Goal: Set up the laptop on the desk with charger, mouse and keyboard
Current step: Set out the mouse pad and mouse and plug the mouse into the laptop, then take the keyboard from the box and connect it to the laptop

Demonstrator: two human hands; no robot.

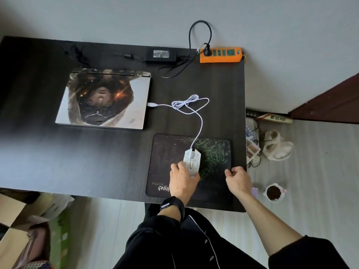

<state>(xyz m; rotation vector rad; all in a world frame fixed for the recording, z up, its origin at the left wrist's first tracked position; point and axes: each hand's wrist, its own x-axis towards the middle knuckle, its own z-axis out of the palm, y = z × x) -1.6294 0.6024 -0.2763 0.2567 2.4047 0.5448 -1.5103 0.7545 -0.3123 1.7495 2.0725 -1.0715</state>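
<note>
Head view: my left hand (182, 178) curls round the rear of the white mouse (192, 159), which sits on the mouse pad (169, 152) at the near right of the tabletop (97, 162). My right hand (238, 178) pinches the pad's right edge. The mouse's long axis points away from me. Its cable (200, 121) runs back and left to the USB plug (152, 104), just beside the right side of the closed laptop (104, 100). The left hand is nearer that plug, I judge.
</note>
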